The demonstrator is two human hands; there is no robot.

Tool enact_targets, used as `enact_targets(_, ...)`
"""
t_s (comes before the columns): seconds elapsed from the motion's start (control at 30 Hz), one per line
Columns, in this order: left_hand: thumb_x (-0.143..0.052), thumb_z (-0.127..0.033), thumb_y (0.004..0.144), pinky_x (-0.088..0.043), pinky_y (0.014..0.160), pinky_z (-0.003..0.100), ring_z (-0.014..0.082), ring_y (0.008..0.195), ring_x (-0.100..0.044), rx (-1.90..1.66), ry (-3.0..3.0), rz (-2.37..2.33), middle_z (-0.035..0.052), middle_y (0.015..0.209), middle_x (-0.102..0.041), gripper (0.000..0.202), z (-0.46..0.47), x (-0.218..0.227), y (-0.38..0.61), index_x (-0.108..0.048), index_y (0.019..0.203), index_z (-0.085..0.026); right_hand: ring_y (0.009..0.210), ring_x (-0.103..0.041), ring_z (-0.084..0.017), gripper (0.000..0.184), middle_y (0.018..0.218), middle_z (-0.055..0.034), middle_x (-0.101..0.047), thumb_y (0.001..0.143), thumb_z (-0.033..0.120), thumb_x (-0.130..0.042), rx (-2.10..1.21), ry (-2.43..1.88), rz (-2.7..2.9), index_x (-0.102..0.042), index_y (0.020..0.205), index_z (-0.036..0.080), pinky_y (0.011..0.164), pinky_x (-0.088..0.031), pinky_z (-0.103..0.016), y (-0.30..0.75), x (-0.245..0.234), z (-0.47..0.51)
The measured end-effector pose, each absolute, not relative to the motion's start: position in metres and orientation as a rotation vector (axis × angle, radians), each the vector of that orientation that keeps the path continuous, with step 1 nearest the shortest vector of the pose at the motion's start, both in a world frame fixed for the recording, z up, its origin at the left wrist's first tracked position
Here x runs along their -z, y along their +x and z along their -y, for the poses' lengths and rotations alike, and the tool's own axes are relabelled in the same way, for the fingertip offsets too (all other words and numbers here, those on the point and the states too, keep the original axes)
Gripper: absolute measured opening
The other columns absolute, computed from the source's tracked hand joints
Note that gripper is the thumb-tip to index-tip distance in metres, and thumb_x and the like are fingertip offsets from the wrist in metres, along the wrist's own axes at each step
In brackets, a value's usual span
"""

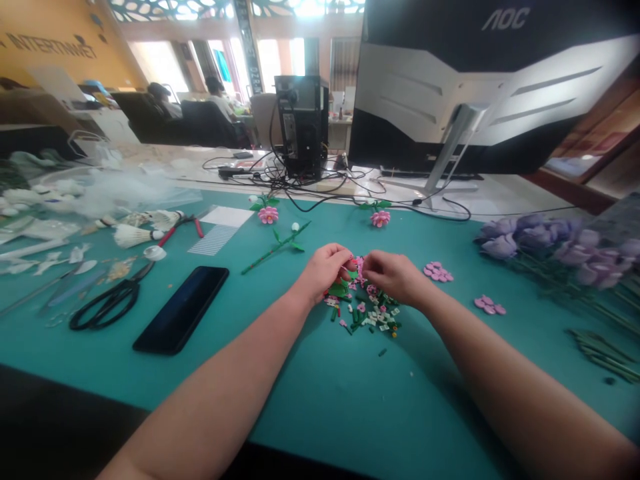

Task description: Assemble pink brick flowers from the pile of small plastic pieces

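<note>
Both hands meet over a loose pile of small toy bricks [373, 310] in pink, green and white on the green mat. My left hand [327, 270] is closed, fingertips pinched around something small and pinkish-red that is mostly hidden. Close beside it, my right hand [393, 275] is also closed, its fingertips tucked together; whatever they grip does not show. Beyond the hands lie two pink brick flowers [269, 215] with green leaves. A green brick stem [277, 248] with a white bud rests left of my left hand. Pink petal pieces [439, 272] lie right of my right hand.
A black phone [181, 310], black scissors [113, 300] and several shuttlecocks [137, 235] lie to the left. Purple artificial flowers [550, 247] are at the right. Behind stand a monitor [480, 87], a computer case [301, 127] and tangled cables. Two people sit in the background.
</note>
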State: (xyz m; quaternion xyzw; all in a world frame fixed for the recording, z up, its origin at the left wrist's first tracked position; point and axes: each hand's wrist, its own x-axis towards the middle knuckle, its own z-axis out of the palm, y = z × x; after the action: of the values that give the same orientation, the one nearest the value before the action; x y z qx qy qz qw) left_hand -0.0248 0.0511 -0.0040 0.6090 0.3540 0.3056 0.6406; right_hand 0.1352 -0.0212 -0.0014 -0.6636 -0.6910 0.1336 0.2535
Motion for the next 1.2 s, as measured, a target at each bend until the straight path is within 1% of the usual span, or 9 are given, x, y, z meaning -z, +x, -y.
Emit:
enact_targets(0.13, -0.05, -0.03, 0.081, -0.042, 0.049, 0.02, 0.011, 0.055, -0.058, -0.529, 1.678, -0.852, 0.0027, 0.071, -0.065, 0.013, -0.05, 0.005, -0.027, -0.052, 0.078, -0.018, 0.057, -0.048, -0.011, 0.006, 0.063, 0.0034, -0.055, 0.07, 0.024, -0.06, -0.566, -1.706, 1.529, -0.055, 0.07, 0.02, 0.053, -0.037, -0.023, 0.144, 0.0, 0.026)
enact_targets(0.23, -0.048, -0.03, 0.081, -0.042, 0.05, 0.022, 0.0124, 0.054, -0.059, -0.437, 1.897, -0.897, 0.002, 0.07, -0.066, 0.013, -0.05, 0.007, -0.029, -0.052, 0.077, -0.018, 0.058, -0.047, -0.011, 0.008, 0.063, 0.0032, -0.054, 0.068, 0.024, -0.061, -0.658, -1.606, 1.421, -0.055, 0.07, 0.019, 0.053, -0.038, -0.024, 0.147, 0.006, 0.026)
enact_targets(0.37, -0.047, -0.027, 0.08, -0.038, 0.05, 0.022, 0.013, 0.054, -0.058, -0.388, 2.067, -0.965, 0.0018, 0.066, -0.065, 0.012, -0.052, 0.009, -0.031, -0.054, 0.074, -0.019, 0.066, -0.054, -0.014, 0.018, 0.073, 0.0, -0.062, 0.071, 0.028, -0.062, -0.714, -1.481, 1.424, -0.064, 0.087, 0.02, 0.06, -0.043, -0.027, 0.149, 0.016, 0.022)
enact_targets(0.47, -0.049, -0.026, 0.079, -0.037, 0.051, 0.023, 0.0131, 0.052, -0.056, -0.411, 2.084, -1.014, 0.0019, 0.064, -0.065, 0.012, -0.053, 0.009, -0.031, -0.055, 0.071, -0.019, 0.075, -0.059, -0.017, 0.017, 0.081, -0.0024, -0.068, 0.073, 0.032, -0.062, -0.73, -1.469, 1.433, -0.069, 0.085, 0.021, 0.07, -0.046, -0.03, 0.147, 0.02, 0.021)
enact_targets(0.53, -0.051, -0.028, 0.08, -0.038, 0.051, 0.023, 0.0129, 0.051, -0.056, -0.457, 2.033, -1.004, 0.0018, 0.064, -0.064, 0.013, -0.053, 0.008, -0.031, -0.056, 0.072, -0.019, 0.076, -0.06, -0.017, 0.015, 0.081, -0.0018, -0.069, 0.073, 0.032, -0.063, -0.73, -1.471, 1.426, -0.07, 0.082, 0.022, 0.071, -0.046, -0.031, 0.146, 0.021, 0.02)
enact_targets(0.7, -0.059, -0.037, 0.079, -0.042, 0.053, 0.022, 0.0101, 0.056, -0.055, -0.604, 1.656, -0.823, 0.0029, 0.073, -0.065, 0.021, -0.051, 0.006, -0.028, -0.061, 0.08, -0.016, 0.065, -0.057, -0.015, 0.014, 0.072, 0.0, -0.065, 0.071, 0.031, -0.066, -0.814, -1.418, 1.334, -0.068, 0.08, 0.021, 0.06, -0.045, -0.028, 0.14, 0.02, 0.02)
enact_targets(0.8, -0.066, -0.035, 0.075, -0.04, 0.053, 0.019, 0.0083, 0.057, -0.054, -0.667, 1.493, -0.806, 0.0027, 0.071, -0.064, 0.023, -0.051, 0.007, -0.026, -0.065, 0.082, -0.014, 0.063, -0.056, -0.014, 0.015, 0.07, -0.0001, -0.064, 0.07, 0.032, -0.068, -0.875, -1.363, 1.245, -0.066, 0.078, 0.02, 0.059, -0.045, -0.028, 0.135, 0.016, 0.021)
enact_targets(0.9, -0.07, -0.033, 0.072, -0.041, 0.055, 0.019, 0.008, 0.06, -0.055, -0.691, 1.402, -0.814, 0.0024, 0.07, -0.064, 0.023, -0.05, 0.007, -0.025, -0.067, 0.083, -0.013, 0.065, -0.055, -0.013, 0.016, 0.071, -0.0003, -0.063, 0.068, 0.032, -0.07, -0.836, -1.368, 1.197, -0.066, 0.077, 0.019, 0.06, -0.043, -0.027, 0.13, 0.01, 0.023)
enact_targets(1.2, -0.073, -0.024, 0.069, -0.047, 0.057, 0.02, 0.0086, 0.058, -0.059, -0.727, 1.259, -0.788, 0.0023, 0.068, -0.066, 0.018, -0.043, 0.003, -0.022, -0.066, 0.082, -0.013, 0.062, -0.051, -0.012, 0.023, 0.067, 0.0003, -0.061, 0.065, 0.037, -0.074, -0.857, -1.33, 1.078, -0.064, 0.073, 0.017, 0.057, -0.039, -0.026, 0.12, 0.003, 0.025)
